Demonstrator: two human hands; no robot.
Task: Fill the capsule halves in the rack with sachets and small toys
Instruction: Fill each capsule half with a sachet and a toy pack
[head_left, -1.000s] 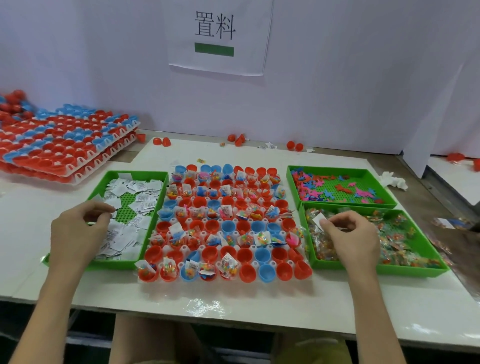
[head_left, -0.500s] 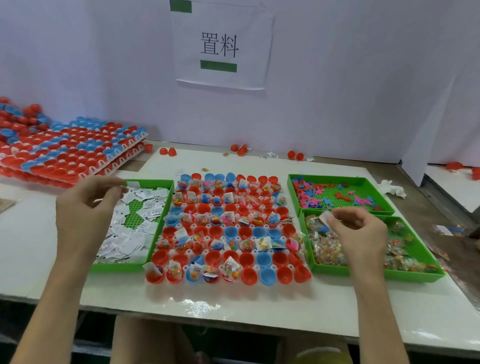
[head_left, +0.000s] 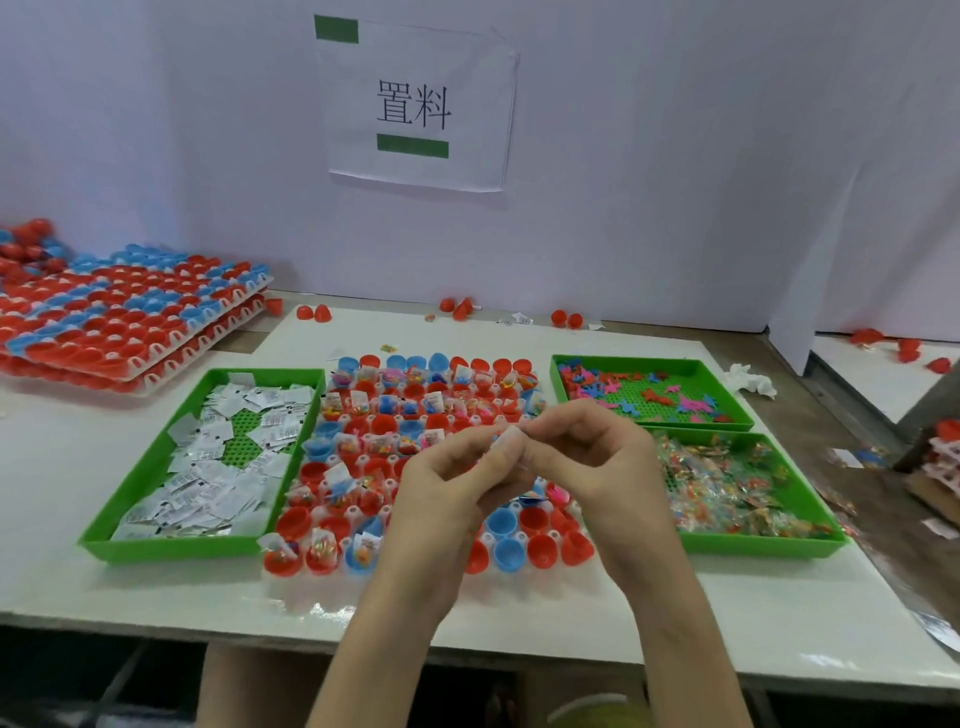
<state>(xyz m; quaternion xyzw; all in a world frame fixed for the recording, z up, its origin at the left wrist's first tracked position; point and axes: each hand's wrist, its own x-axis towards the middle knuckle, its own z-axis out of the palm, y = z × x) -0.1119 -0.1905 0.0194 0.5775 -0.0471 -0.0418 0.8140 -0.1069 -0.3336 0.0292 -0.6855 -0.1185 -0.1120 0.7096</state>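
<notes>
Head view. Rack (head_left: 355, 513) near bench (head_left: 571, 618) front edge, centre. Green sachet tray (head_left: 171, 550) close at left, green toy tray (head_left: 753, 545) close at right. Bare strip along front.

Left hand (head_left: 452, 493) and right hand (head_left: 592, 467) raised over rack's right part, fingertips meeting. Both pinching one white sachet (head_left: 505, 437).

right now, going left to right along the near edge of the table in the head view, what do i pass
green tray of white sachets → capsule rack → green tray of clear toy packets
</notes>
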